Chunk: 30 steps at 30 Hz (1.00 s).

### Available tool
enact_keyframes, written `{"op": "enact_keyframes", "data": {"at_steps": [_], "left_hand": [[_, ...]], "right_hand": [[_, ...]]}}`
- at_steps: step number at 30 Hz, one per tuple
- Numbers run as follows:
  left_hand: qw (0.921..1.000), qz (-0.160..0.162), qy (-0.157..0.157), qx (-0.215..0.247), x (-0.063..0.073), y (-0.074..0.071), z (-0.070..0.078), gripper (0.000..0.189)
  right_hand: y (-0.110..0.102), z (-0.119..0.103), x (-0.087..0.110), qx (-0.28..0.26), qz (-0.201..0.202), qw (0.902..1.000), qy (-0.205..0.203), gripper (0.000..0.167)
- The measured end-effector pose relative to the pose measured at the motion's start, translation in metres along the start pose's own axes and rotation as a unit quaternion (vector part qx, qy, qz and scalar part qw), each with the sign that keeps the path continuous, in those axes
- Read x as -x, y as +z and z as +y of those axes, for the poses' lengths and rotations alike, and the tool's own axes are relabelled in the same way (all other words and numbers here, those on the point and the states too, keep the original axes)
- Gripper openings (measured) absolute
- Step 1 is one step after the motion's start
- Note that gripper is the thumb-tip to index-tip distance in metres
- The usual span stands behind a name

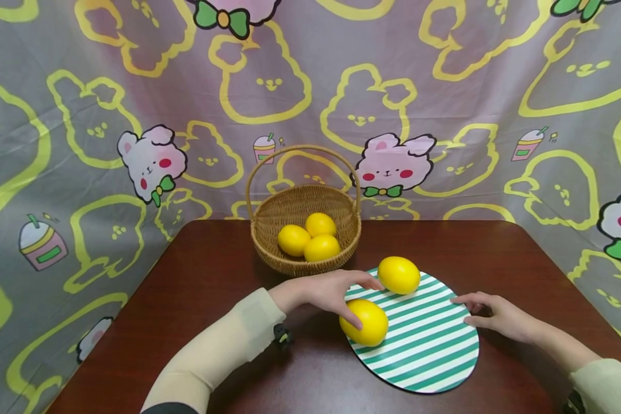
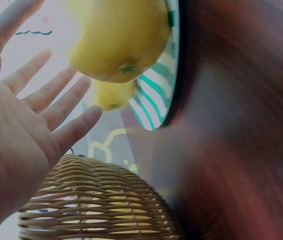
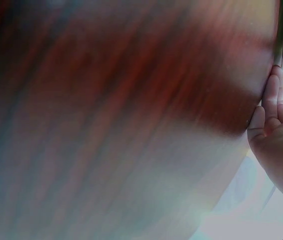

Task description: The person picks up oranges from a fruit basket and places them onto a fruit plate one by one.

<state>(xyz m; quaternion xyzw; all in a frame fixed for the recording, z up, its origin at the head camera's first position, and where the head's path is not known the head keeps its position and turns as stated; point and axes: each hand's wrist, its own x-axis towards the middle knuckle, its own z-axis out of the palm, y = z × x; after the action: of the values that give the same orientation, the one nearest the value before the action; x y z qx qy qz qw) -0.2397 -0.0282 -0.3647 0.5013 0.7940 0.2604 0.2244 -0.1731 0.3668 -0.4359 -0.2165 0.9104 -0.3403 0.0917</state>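
My left hand (image 1: 327, 288) spreads over a near yellow oval fruit (image 1: 370, 328), the thumb along its side. In the left wrist view the fingers (image 2: 64, 112) are straight and apart, and this fruit (image 2: 126, 40) shows a green stem end. Another yellow fruit (image 1: 399, 275) lies at the far edge of the round green-and-white striped board (image 1: 419, 351), near the left fingertips. At the board's right rim, my right hand (image 1: 504, 316) touches the edge with index finger and thumb; the right wrist view shows its fingers (image 3: 270, 97) against the board's side.
A wicker basket (image 1: 261, 241) with a tall arched handle stands at the back of the dark red-brown table (image 1: 196, 293). Several yellow fruits (image 1: 321, 248) lie inside it. A cartoon-print cloth (image 1: 150, 103) hangs behind and beside the table.
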Motion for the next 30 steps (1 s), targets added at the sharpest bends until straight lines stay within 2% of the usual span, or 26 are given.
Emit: {"op": "enact_keyframes", "data": {"at_steps": [5,13,16,21,26,30], "left_hand": [[0.9997,0.021,0.011,0.001,0.007,-0.012,0.007,0.073],[0.9978,0.053,0.005,0.039,0.019,-0.033,0.017,0.073],[0.9971,0.066,0.014,0.034,0.023,-0.04,0.018,0.072],[0.9955,0.093,0.012,0.01,0.03,-0.053,0.018,0.069],[0.9931,0.116,-0.014,0.01,0.036,-0.066,0.014,0.069],[0.9903,0.138,-0.012,0.015,0.039,-0.075,0.007,0.067]], "right_hand": [[0.0,0.0,-0.001,0.002,0.002,1.0,-0.004,0.044],[-0.001,0.001,0.0,0.005,0.005,0.9999,-0.01,0.044],[-0.001,0.0,0.0,0.004,0.004,0.9999,-0.009,0.044],[-0.001,0.0,0.0,0.002,0.004,0.9999,-0.013,0.044],[0.0,0.001,0.001,0.003,0.008,0.9996,-0.026,0.042],[0.0,0.001,0.001,0.005,0.012,0.9994,-0.032,0.041]]}}
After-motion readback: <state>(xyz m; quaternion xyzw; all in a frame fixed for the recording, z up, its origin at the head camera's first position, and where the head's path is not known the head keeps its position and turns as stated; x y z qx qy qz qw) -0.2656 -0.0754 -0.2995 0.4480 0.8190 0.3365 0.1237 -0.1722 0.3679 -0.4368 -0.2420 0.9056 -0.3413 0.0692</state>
